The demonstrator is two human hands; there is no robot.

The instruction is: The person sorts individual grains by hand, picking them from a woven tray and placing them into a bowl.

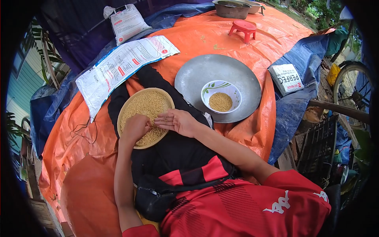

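Observation:
A round tan basin full of golden unhusked grain rests on my black-trousered legs. Over the grain, at the basin's near left, my left hand is closed with its fingers curled; what they hold, if anything, is hidden. My right hand reaches across the basin's right rim, fingers stretched out toward the left hand and the palm partly showing. Beyond it, a white bowl with a green leaf pattern holds a smaller heap of grain. That bowl stands on a wide round metal tray.
An orange tarp covers the ground, with a blue tarp along the right. An opened white sack lies left of my legs. Farther off are a red stool, a metal basin and a full white bag. A folded sack lies right.

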